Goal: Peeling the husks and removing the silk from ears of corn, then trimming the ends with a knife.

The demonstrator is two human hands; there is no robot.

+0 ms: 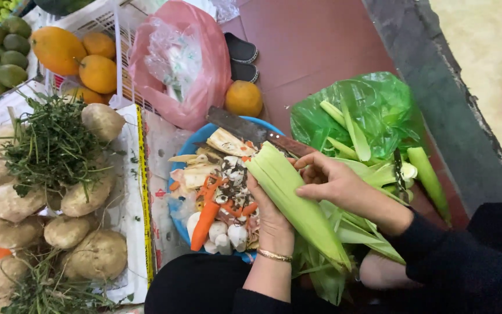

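The fingers (pixel 308 160) of the right hand (pixel 335 180) curl over the upper edge of an ear of corn (pixel 294 200) in its pale green husk, pinching a husk leaf near the top. The left hand (pixel 271 218) wraps the same ear from underneath; its fingertips are hidden behind the husk, so only the back of the hand and a thin gold bracelet (pixel 274 255) at the wrist show. The corn lies slanted, its cut end up and to the left, its tip down toward the person's lap.

Under the left hand is a blue basin (pixel 176 216) heaped with scraps, among them a piece of carrot (pixel 206 221) and white peelings. A large knife (pixel 257 134) rests across the basin's far rim, its handle partly covered by the corn. To the right, a green plastic bag (pixel 379 104) holds stripped husk leaves. A pink plastic bag (pixel 184 64) and an orange fruit (pixel 243 97) lie beyond the basin. To the left lie brown tubers (pixel 97 253) with green herbs (pixel 53 145), and a white crate of mangoes (pixel 97 72), cut off by the frame edge.

Both forearms reach up from the bottom, sleeves dark, wrists bent inward toward each other.
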